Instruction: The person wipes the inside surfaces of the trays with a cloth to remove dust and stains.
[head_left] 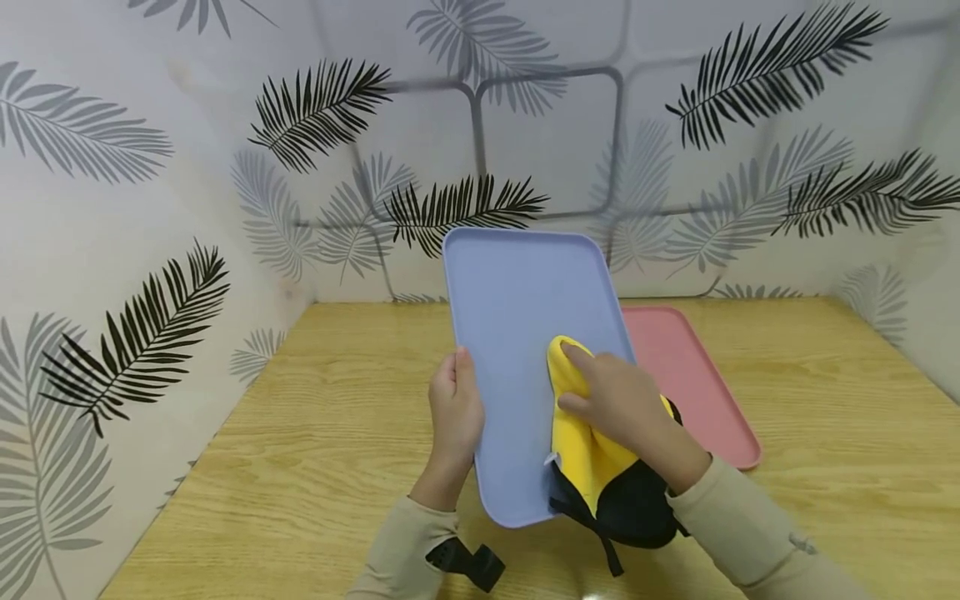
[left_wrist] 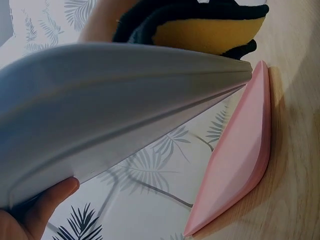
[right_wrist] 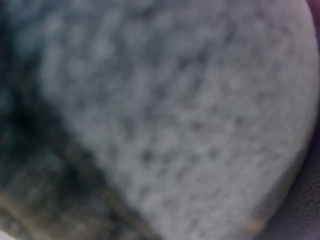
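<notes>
A blue rectangular tray (head_left: 517, 292) is held up at a tilt above the table. My left hand (head_left: 456, 408) grips its left rim, thumb on the near face; the left wrist view catches the thumb (left_wrist: 52, 202) at the tray's edge (left_wrist: 115, 100). My right hand (head_left: 618, 400) holds a yellow and black cloth (head_left: 573, 442) against the tray's right half. The cloth's black side and a strap-like edge hang below the tray's lower corner. In the right wrist view, blurred grey textured material (right_wrist: 190, 120) fills most of the picture, hiding the fingers.
A pink tray (head_left: 697, 392) lies on the wooden table (head_left: 337, 400), behind and right of the blue one, which partly covers it. A wall with leaf-patterned covering (head_left: 525, 150) stands at the table's back. A black band with a small block (head_left: 468, 562) is on the left wrist.
</notes>
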